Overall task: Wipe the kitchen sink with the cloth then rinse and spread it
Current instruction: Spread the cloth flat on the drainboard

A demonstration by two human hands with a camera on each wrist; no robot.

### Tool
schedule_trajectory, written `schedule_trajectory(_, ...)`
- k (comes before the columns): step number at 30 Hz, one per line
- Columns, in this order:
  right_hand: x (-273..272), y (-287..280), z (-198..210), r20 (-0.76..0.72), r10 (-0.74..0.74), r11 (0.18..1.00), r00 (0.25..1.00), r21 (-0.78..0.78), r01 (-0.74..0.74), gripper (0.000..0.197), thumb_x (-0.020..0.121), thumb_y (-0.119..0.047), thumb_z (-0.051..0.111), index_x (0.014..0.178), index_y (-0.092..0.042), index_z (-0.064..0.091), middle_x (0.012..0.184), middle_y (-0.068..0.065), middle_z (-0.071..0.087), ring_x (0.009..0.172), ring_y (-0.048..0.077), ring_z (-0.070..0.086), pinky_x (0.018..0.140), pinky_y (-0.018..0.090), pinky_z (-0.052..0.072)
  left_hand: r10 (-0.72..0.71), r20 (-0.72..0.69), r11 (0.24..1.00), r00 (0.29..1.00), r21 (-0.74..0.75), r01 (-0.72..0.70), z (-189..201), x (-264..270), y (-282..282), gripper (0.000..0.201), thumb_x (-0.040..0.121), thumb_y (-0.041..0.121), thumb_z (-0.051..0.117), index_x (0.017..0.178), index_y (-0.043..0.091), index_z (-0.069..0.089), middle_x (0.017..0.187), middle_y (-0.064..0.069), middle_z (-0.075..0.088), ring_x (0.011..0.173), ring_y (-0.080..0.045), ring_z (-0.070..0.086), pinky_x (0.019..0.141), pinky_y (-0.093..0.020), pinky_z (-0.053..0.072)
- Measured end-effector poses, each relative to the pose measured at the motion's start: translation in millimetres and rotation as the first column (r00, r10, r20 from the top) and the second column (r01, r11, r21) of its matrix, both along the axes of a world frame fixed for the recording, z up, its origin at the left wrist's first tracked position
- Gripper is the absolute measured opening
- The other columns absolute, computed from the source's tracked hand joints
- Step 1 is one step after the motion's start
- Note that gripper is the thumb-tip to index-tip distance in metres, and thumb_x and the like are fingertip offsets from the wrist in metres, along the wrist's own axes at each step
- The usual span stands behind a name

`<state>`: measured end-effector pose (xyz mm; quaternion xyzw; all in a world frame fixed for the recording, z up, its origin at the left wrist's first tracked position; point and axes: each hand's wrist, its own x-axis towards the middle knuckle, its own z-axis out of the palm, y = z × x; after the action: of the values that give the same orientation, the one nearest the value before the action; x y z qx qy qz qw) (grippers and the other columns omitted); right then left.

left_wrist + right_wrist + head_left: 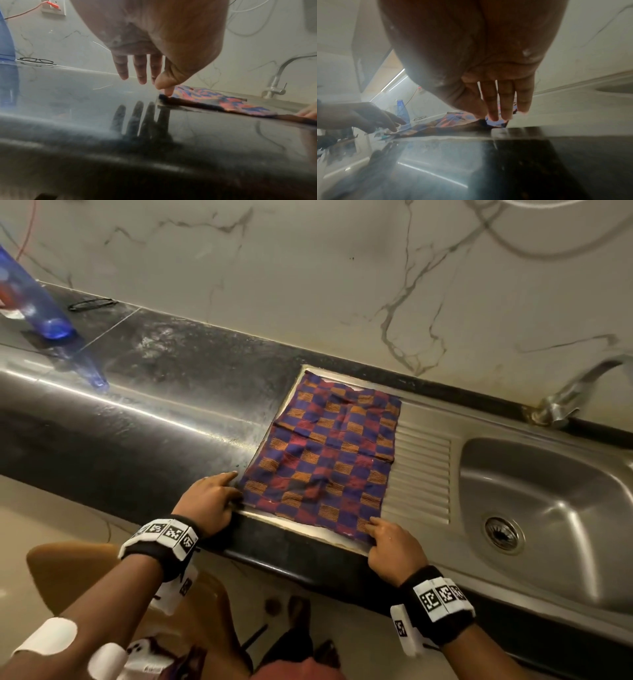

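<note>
A checked cloth (329, 446) in blue, red and orange lies spread flat on the ribbed drainboard (421, 467) of the steel sink (548, 491). My left hand (236, 487) is at the cloth's near left corner. In the left wrist view the left hand (164, 88) touches that corner of the cloth (223, 100) with its index fingertip, the other fingers straight above the counter. My right hand (371, 532) rests on the near right corner. In the right wrist view the right hand (501, 116) has straight fingers with their tips on the cloth (447, 121).
The tap (575, 392) stands behind the basin at the right. A blue bottle (34, 302) and a pair of glasses (90, 304) sit at the far left of the dark stone counter (154, 405). A marble wall backs the counter.
</note>
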<state>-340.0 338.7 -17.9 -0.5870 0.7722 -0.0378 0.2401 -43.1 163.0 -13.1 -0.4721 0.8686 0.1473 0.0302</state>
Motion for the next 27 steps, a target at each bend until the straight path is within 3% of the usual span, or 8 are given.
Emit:
schedule_trajectory(4, 2, -18, 15, 0.028, -0.112, 0.988, 0.993, -0.100, 0.115, 0.052, 0.088, -0.017, 0.050, 0.139, -0.019, 0.047, 0.149, 0.001, 0.040, 0.135, 0.021, 0.039, 0.113, 0.034, 0.030, -0.044, -0.137, 0.998, 0.990, -0.043, 0.038, 16, -22, -6, 0.038, 0.083, 0.013, 0.058, 0.120, 0.019, 0.066, 0.143, -0.005, 0.048, 0.125, -0.027, 0.051, 0.107, -0.039, 0.038)
schedule_trajectory(6, 9, -39, 23, 0.043, -0.137, 0.974, 0.990, -0.174, 0.143, 0.054, 0.091, -0.016, 0.050, 0.144, -0.017, 0.040, 0.153, 0.004, 0.033, 0.140, 0.022, 0.033, 0.116, 0.036, 0.027, -0.106, -0.176, 0.993, 0.979, -0.070, 0.095, 18, -41, -17, 0.041, 0.085, 0.016, 0.057, 0.125, 0.022, 0.061, 0.143, -0.004, 0.047, 0.125, -0.025, 0.049, 0.108, -0.037, 0.037)
schedule_trajectory(11, 46, -114, 26, 0.046, -0.033, 0.976, 0.998, -0.213, 0.042, 0.060, 0.098, -0.028, 0.043, 0.152, -0.020, 0.018, 0.160, 0.004, 0.013, 0.147, 0.023, 0.012, 0.120, 0.040, 0.012, -0.145, -0.048, 0.988, 0.988, -0.066, 0.142, 4, -104, -49, 0.057, 0.092, 0.028, 0.046, 0.147, 0.020, 0.033, 0.158, -0.008, 0.018, 0.146, -0.029, 0.015, 0.118, -0.043, 0.019)
schedule_trajectory(13, 61, -136, 14, 0.013, 0.006, 0.989, 1.000, -0.148, -0.004, 0.061, 0.099, -0.032, 0.038, 0.153, -0.021, 0.011, 0.161, 0.005, 0.005, 0.148, 0.024, 0.005, 0.120, 0.044, 0.005, -0.145, 0.010, 0.989, 0.989, -0.016, 0.145, -5, -125, -56, 0.064, 0.093, 0.033, 0.042, 0.152, 0.020, 0.018, 0.160, -0.006, 0.005, 0.148, -0.029, 0.002, 0.120, -0.046, 0.010)
schedule_trajectory(16, 65, -150, -14, -0.012, 0.011, 0.998, 1.000, 0.069, -0.010, 0.064, 0.099, -0.044, 0.031, 0.153, -0.027, 0.001, 0.161, 0.004, -0.008, 0.148, 0.027, -0.006, 0.117, 0.053, -0.003, -0.129, 0.144, 0.989, 0.981, 0.091, 0.116, -30, -130, -62, 0.064, 0.099, 0.044, 0.026, 0.153, 0.025, -0.002, 0.160, -0.004, -0.010, 0.147, -0.029, -0.014, 0.118, -0.046, -0.004)
schedule_trajectory(19, 50, -151, -31, 0.001, 0.027, 0.980, 1.000, 0.198, -0.027, 0.070, 0.095, -0.057, 0.029, 0.152, -0.033, -0.004, 0.160, -0.003, -0.017, 0.147, 0.024, -0.016, 0.114, 0.056, -0.012, -0.136, 0.252, 0.988, 0.958, 0.113, 0.110, -52, -118, -67, 0.072, 0.090, 0.064, 0.008, 0.151, 0.030, -0.008, 0.160, -0.001, -0.013, 0.145, -0.029, -0.020, 0.115, -0.049, -0.012)
schedule_trajectory(23, 27, -139, -37, -0.037, 0.096, 0.965, 0.995, 0.248, -0.084, 0.081, 0.090, -0.064, 0.036, 0.151, -0.034, -0.009, 0.157, -0.009, -0.025, 0.145, 0.023, -0.023, 0.112, 0.055, -0.015, -0.086, 0.244, 0.986, 0.966, 0.157, 0.048, -53, -119, -66, 0.069, 0.092, 0.065, 0.016, 0.149, 0.038, -0.011, 0.157, 0.002, -0.023, 0.143, -0.026, -0.027, 0.110, -0.055, -0.019)
schedule_trajectory(27, -5, -119, -36, -0.058, 0.051, 0.950, 0.997, 0.312, -0.030, 0.095, 0.079, -0.079, 0.038, 0.148, -0.040, -0.015, 0.150, -0.013, -0.035, 0.142, 0.023, -0.030, 0.111, 0.057, -0.018, -0.051, 0.224, 0.981, 0.973, 0.196, 0.006, -50, -117, -69, 0.079, 0.086, 0.074, 0.020, 0.149, 0.039, -0.014, 0.155, 0.001, -0.030, 0.141, -0.028, -0.031, 0.110, -0.057, -0.022)
